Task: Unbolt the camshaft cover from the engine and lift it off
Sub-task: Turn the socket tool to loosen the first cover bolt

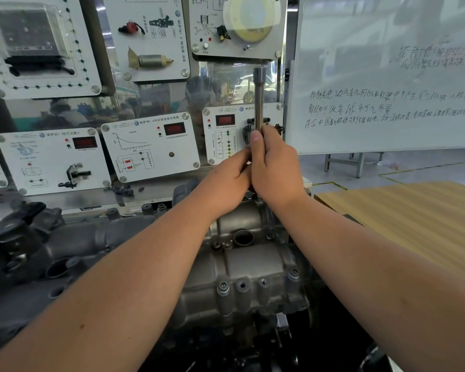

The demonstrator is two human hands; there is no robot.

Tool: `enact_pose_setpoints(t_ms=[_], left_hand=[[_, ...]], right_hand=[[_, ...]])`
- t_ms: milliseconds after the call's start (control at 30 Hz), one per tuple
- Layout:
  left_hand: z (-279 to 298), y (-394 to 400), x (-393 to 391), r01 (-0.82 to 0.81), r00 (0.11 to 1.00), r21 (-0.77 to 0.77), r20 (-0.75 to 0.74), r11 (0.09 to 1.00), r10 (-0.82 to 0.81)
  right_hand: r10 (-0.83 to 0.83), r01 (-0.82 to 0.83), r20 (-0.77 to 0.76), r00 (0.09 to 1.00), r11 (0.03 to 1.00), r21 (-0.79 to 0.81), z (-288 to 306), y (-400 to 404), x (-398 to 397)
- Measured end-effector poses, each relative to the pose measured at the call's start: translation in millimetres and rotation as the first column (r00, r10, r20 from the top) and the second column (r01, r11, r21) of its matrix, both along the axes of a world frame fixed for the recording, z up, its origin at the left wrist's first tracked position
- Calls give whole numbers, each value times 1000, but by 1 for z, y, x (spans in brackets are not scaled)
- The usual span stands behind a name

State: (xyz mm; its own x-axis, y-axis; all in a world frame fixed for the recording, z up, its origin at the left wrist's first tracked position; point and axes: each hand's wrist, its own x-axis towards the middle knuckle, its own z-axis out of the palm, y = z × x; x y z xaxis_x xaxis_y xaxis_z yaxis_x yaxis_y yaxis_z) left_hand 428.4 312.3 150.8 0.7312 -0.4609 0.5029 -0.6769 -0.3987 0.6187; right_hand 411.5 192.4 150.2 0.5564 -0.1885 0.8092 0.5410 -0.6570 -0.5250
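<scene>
While both hands, the left hand (232, 178) and right hand (275, 165), clamp the upright socket extension bar (258, 99), the cast camshaft cover (253, 261) looks rigid and heavy; lift by its ends.

A whiteboard (387, 76) with handwriting stands right of white sensor display panels (151, 149), behind a wooden tabletop (414, 210).

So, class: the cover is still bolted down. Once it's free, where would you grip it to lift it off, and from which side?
Probably by the two long edges of the cover, one hand per side, coming from above. It lies flat and long, and its rounded top offers no handle.
</scene>
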Motion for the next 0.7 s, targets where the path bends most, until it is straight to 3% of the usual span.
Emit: enact_pose_setpoints(t_ms=[333,533,700], left_hand=[[1,0,4,-31,998,22,47,999,30],[-1,0,2,19,1000,26,-1,999,-19],[1,-1,4,-48,998,54,42,997,46]], right_hand=[[20,-20,-4,1000,1000,7,0,1,0],[9,-9,-14,1000,999,42,0,1,2],[21,-19,-44,999,999,35,1,1,0]])
